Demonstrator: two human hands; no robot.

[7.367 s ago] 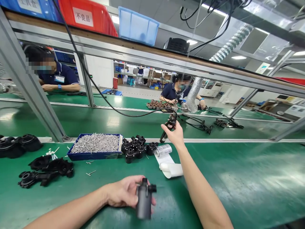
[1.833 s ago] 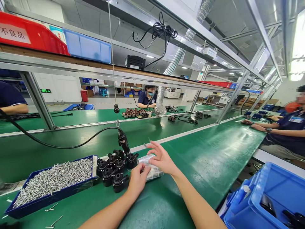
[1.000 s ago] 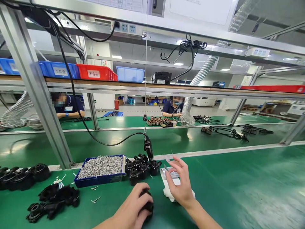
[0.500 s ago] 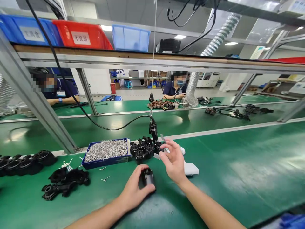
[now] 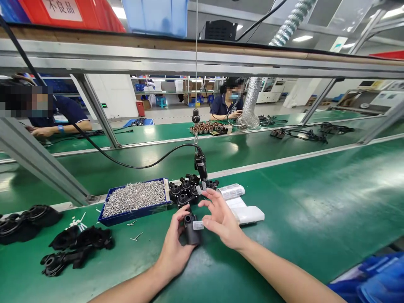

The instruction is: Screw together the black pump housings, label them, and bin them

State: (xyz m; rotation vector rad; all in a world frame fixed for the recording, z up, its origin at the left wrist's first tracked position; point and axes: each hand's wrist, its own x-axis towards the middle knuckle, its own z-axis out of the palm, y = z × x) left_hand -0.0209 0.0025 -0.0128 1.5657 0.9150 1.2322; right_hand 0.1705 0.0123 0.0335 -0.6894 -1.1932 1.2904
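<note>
the left hand (image 5: 174, 248) is clamping a black part (image 5: 192, 236) from the left, well in from the far edge of the green tabletop (image 5: 296, 202). the part's long axis is running roughly away from the person, its top angling slightly left. just to its right, the right hand (image 5: 224, 221) is hovering with thumb and fingers apart, a small label (image 5: 198, 225) clinging to the thumb tip and overlapping the part's right side; whether label and part are touching, i cannot tell.
</note>
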